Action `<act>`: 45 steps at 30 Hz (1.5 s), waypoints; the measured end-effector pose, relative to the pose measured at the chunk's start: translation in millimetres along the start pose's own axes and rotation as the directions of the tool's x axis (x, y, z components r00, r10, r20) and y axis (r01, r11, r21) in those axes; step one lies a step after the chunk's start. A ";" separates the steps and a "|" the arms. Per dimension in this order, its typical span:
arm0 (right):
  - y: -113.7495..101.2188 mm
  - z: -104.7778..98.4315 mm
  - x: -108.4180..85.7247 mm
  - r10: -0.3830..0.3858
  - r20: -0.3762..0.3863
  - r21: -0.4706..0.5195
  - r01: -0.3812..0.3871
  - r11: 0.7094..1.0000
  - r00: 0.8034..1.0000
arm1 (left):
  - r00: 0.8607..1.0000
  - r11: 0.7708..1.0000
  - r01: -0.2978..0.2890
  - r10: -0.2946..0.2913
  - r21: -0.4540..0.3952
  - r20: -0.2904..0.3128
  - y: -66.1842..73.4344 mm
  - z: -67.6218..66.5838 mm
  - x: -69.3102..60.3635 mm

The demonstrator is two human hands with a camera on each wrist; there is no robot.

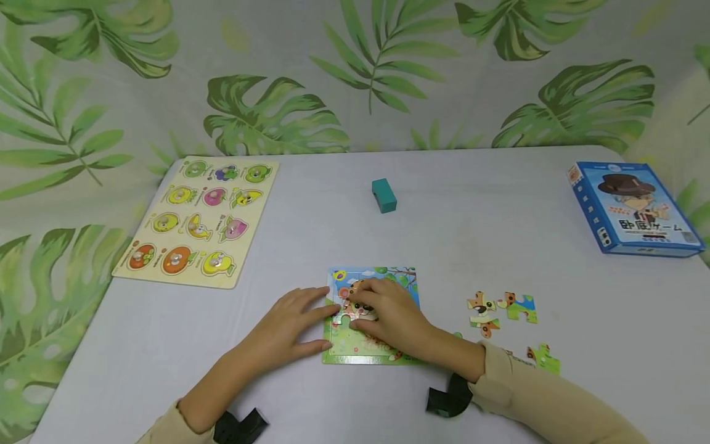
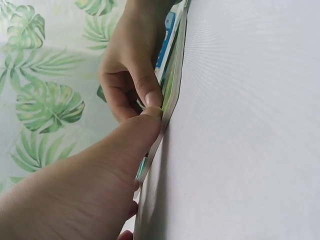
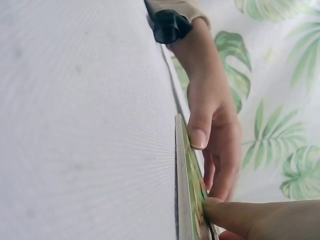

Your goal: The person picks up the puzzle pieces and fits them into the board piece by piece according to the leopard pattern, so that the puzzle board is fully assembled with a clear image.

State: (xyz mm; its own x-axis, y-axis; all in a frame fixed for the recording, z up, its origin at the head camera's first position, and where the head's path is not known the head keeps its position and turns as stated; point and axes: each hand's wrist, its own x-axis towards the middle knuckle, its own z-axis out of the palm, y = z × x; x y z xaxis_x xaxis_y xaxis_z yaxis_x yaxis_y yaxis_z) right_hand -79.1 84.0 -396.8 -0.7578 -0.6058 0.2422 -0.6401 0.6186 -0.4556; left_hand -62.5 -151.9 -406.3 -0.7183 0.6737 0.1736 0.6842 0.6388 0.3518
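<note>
A square jigsaw puzzle with a cartoon animal picture lies on the table in front of me. My right hand reaches over it, thumb and fingers curled about a puzzle piece with part of the animal's face. That piece is partly covered by the fingers. At the board's left edge my left hand rests with fingers spread and fairly straight. In the right wrist view, the left thumb touches the board's rim. Several loose puzzle pieces lie right of the board.
A wooden fruit puzzle board lies at the left. Toward the back stands a small teal block. A blue game box sits at the right edge. White cloth covers the table, and a leaf-print curtain hangs behind.
</note>
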 end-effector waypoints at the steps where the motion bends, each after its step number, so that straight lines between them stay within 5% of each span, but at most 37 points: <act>1: -0.1 -0.1 0.1 0.002 0.002 0.003 -0.002 1.000 1.000 | 1.000 1.000 -0.001 0.001 -0.001 -0.002 -0.1 0.1 -0.2; 5: -1.6 -1.9 -0.6 0.015 0.033 -0.010 -0.015 1.000 0.999 | 1.000 1.000 0.004 -0.004 -0.007 0.005 0.1 0.1 -1.3; 12: -7.1 -11.0 -7.6 0.057 0.197 -0.013 -0.056 0.998 0.979 | 0.998 1.000 0.022 -0.023 0.007 0.054 2.1 -1.0 -4.1; 18: -3.5 -22.0 -14.5 0.084 0.249 0.231 -0.143 0.962 0.965 | 0.997 0.999 0.029 -0.030 0.020 0.070 3.1 -0.7 -4.2; 23: 0.3 -45.6 -24.0 0.130 0.197 0.342 -0.193 0.920 0.972 | 0.997 0.999 0.035 -0.036 0.018 0.074 3.7 -0.6 -4.0; 30: 13.3 -85.9 -58.0 0.179 0.012 0.340 -0.173 0.925 0.984 | 0.996 0.999 0.047 -0.048 0.019 0.078 3.7 0.2 -4.2; 38: 29.4 -112.7 -97.2 0.272 -0.121 0.229 -0.240 0.943 0.955 | 0.996 0.999 0.050 -0.051 0.020 0.076 4.3 -0.1 -3.8; 45: 50.3 -110.3 -119.1 0.354 -0.104 0.243 -0.321 0.915 0.930 | 0.996 0.999 0.048 -0.050 0.024 0.077 4.3 0.7 -3.0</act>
State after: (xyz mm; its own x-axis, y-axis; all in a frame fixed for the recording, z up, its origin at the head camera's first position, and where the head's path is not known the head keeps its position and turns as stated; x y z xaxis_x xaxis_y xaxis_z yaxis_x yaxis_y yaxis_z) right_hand -35.0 242.4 -354.0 -0.9439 -0.2927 0.1528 -0.3120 0.6393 -0.7028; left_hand -57.4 -150.9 -405.9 -0.7396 0.6677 0.0846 0.6518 0.6792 0.3373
